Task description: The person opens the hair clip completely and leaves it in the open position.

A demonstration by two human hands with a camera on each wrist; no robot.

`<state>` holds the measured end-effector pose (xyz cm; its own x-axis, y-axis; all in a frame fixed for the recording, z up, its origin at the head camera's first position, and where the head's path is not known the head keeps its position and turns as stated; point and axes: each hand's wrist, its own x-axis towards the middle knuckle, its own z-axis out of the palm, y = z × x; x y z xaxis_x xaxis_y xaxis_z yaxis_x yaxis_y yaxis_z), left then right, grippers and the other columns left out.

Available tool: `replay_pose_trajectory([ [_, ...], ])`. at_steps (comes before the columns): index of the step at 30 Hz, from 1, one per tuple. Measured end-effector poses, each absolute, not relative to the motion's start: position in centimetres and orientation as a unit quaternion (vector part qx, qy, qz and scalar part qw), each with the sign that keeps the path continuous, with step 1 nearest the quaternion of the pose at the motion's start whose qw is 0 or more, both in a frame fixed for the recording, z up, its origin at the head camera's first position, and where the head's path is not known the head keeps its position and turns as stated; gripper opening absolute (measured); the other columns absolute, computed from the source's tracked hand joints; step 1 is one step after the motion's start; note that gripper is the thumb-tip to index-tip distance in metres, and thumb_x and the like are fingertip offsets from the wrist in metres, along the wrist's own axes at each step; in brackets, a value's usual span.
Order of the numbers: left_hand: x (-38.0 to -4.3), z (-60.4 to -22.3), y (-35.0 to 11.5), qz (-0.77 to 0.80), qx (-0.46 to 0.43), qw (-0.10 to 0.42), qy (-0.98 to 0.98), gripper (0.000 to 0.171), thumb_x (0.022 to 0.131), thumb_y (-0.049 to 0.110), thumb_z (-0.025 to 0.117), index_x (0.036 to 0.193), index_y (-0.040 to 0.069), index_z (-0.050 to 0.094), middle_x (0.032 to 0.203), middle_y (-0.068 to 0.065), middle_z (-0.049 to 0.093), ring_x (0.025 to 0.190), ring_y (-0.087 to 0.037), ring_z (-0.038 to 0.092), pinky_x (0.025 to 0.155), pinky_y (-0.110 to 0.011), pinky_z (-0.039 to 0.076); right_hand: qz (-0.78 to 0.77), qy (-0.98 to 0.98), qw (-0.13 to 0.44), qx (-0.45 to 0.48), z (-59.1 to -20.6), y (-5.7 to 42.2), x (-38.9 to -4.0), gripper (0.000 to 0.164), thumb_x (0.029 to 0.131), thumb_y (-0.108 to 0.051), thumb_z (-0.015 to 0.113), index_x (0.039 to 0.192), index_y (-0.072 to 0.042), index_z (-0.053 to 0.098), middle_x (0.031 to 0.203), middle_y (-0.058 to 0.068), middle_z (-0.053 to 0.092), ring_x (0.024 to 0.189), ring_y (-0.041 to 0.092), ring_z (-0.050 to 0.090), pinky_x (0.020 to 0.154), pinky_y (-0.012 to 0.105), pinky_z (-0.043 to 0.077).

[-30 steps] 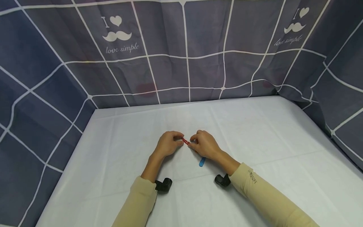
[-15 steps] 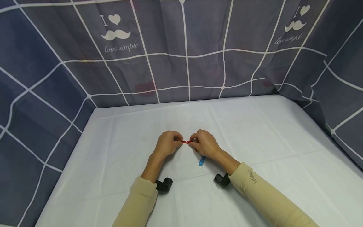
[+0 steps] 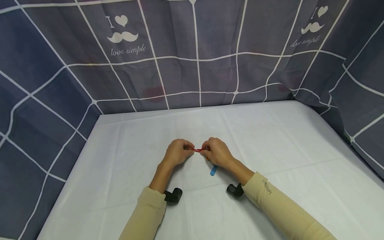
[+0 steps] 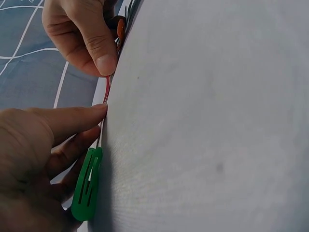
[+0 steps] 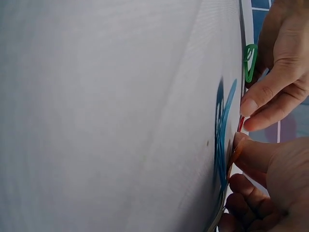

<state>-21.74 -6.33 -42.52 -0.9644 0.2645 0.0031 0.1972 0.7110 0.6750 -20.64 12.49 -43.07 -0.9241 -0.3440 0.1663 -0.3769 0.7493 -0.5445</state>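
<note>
Nearest, two beige sleeves (image 3: 279, 206) come in over the near edge of the white-covered table (image 3: 285, 146), each wrist carrying a small black camera. Just beyond the right wrist a blue hair clip (image 3: 213, 170) lies flat on the cloth, partly under the right hand (image 3: 216, 152), around the middle of the table.

The two hands meet knuckle to knuckle above the table's centre. Between them runs a thin red hair clip (image 3: 197, 150), lying roughly level; the left hand (image 3: 177, 152) pinches one end with curled fingers and thumb, and the right hand pinches the other end the same way. The left wrist view shows a green hair clip (image 4: 87, 186) tucked in the left palm under the curled fingers, and something orange (image 4: 120, 29) in the right hand.

Behind the far edge hangs a grey-blue checked curtain (image 3: 192, 53) printed with moustaches and "love simple", wrapping round both side edges.
</note>
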Motion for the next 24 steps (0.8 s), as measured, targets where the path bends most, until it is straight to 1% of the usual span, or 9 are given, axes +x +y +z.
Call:
replay_pose_trajectory([
  [6, -21.73, -42.45, -6.31, 0.339, 0.134, 0.041, 0.93, 0.007, 0.085, 0.01, 0.077, 0.092, 0.009, 0.079, 0.093, -0.002, 0.071, 0.098, -0.023, 0.063, 0.088, -0.041, 0.048, 0.306, -0.932, 0.031, 0.194, -43.12, 12.63, -20.67, 0.007, 0.086, -0.012, 0.078, 0.087, -0.006, 0.076, 0.073, -0.003, 0.055, 0.075, 0.017, 0.049, 0.067, 0.031, 0.043],
  [8, -21.74, -42.39, -6.26, 0.335, 0.135, 0.041, 0.931, 0.007, 0.086, 0.01, 0.077, 0.092, 0.009, 0.079, 0.094, -0.003, 0.071, 0.098, -0.024, 0.063, 0.088, -0.041, 0.048, 0.308, -0.931, 0.032, 0.192, -43.1, 12.66, -20.67, 0.006, 0.085, -0.012, 0.078, 0.088, -0.007, 0.076, 0.074, -0.003, 0.055, 0.075, 0.018, 0.049, 0.067, 0.031, 0.043],
  [15, -21.57, -42.37, -6.15, 0.328, 0.14, 0.038, 0.933, 0.004, 0.086, 0.009, 0.077, 0.089, 0.008, 0.079, 0.089, -0.001, 0.069, 0.092, -0.021, 0.062, 0.084, -0.039, 0.048, 0.303, -0.935, 0.032, 0.184, -43.18, 12.68, -20.69, 0.006, 0.084, -0.012, 0.079, 0.087, -0.008, 0.076, 0.072, -0.003, 0.053, 0.074, 0.017, 0.048, 0.066, 0.03, 0.042],
  [19, -21.56, -42.4, -6.09, 0.322, 0.146, 0.032, 0.935, 0.003, 0.086, 0.009, 0.076, 0.088, 0.008, 0.078, 0.086, 0.0, 0.068, 0.09, -0.02, 0.061, 0.082, -0.038, 0.048, 0.308, -0.935, 0.034, 0.175, -43.19, 12.71, -20.68, 0.006, 0.084, -0.012, 0.08, 0.083, -0.008, 0.075, 0.072, -0.003, 0.053, 0.073, 0.017, 0.048, 0.065, 0.031, 0.041],
  [24, -21.56, -42.48, -6.13, 0.319, 0.147, 0.033, 0.936, 0.004, 0.087, 0.011, 0.076, 0.086, 0.007, 0.077, 0.084, 0.001, 0.067, 0.088, -0.019, 0.06, 0.081, -0.038, 0.047, 0.314, -0.935, 0.024, 0.165, -43.33, 12.78, -20.69, 0.01, 0.084, -0.013, 0.079, 0.077, -0.008, 0.074, 0.071, -0.003, 0.052, 0.074, 0.017, 0.048, 0.065, 0.031, 0.041],
])
